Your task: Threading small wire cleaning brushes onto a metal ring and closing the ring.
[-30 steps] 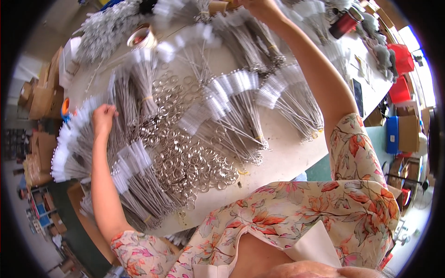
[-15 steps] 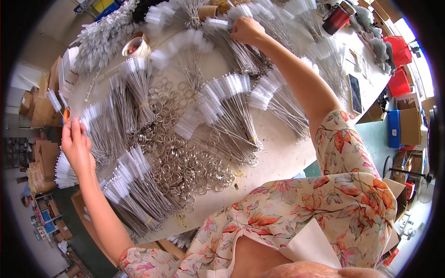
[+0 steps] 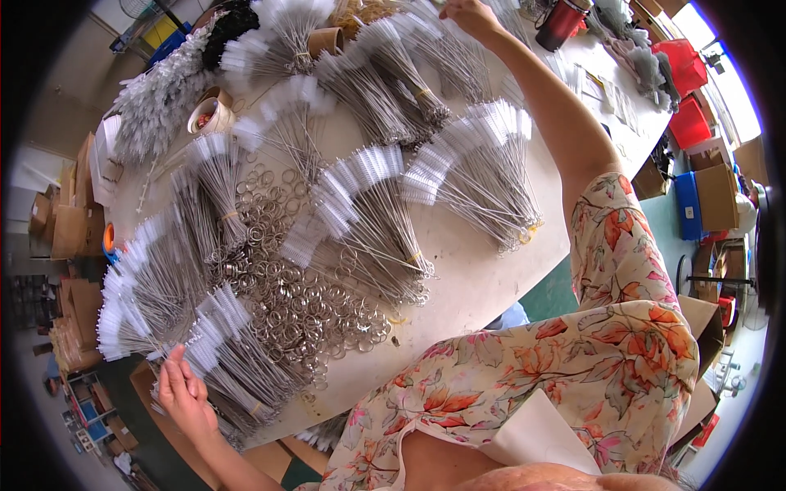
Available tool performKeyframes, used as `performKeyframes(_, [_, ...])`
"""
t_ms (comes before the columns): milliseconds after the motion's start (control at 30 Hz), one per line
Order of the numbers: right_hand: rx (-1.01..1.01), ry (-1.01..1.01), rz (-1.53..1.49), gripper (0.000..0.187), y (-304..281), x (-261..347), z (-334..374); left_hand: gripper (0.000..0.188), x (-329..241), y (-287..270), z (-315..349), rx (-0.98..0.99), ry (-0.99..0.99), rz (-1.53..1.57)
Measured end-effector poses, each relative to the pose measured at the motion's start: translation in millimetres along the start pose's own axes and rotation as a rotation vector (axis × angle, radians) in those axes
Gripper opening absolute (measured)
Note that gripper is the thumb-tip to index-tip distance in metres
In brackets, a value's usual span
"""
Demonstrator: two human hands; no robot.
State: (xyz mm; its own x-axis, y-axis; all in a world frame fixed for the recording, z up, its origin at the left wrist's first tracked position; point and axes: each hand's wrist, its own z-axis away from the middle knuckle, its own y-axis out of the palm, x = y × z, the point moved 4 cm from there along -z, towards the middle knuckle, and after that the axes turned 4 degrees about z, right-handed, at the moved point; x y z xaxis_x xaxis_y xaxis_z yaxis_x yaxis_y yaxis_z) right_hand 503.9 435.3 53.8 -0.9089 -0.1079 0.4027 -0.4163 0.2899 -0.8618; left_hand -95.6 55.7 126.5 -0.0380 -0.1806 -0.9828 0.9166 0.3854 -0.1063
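Well, from the head view we see our left hand (image 3: 188, 397) close to the near left corner of the table (image 3: 471, 286), beside a tied bunch of white brushes (image 3: 254, 360). Its fingers are bent, with the tips close together, but we cannot tell if they pinch anything thin. Our right hand (image 3: 475, 18) is out by the far edge, near more brushes, and it is partly cut off, so we cannot tell what its fingers do

We think each brush would feel light, with a springy, slick wire stem and a soft head that could get squashed. The best place to hold is the stems, near the yellow tie (image 3: 257, 407). The left bunch lies aslant: its long line runs from the fluffy heads, pointing toward the left edge, to the looped ends by the near edge, with shiny rings (image 3: 315, 315) just beside it
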Motion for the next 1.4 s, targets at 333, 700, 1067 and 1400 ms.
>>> performKeyframes(333, [0.129, 0.112, 0.358, 0.02, 15.6, 1.8, 16.0, 0.028, 28.6, 20.4, 20.8, -0.023, -0.119, 0.153])
performKeyframes(700, [0.085, -0.173, -1.079, 0.028, -71.2, 181.9, 141.1, 0.024, -0.7, 145.6, 45.6, 0.357, 0.189, 0.104])
performKeyframes(1067, [0.251, -0.102, -1.356, 0.034, -27.7, 263.2, 318.6, 0.008, 23.9, 203.7, 68.7, 0.164, 0.901, 0.07])
performKeyframes(1400, [0.717, 0.308, -2.039, 0.019, 19.8, 235.9, 359.4, 0.034, 86.1, 205.4, 137.3, 0.337, 1.126, -0.29])
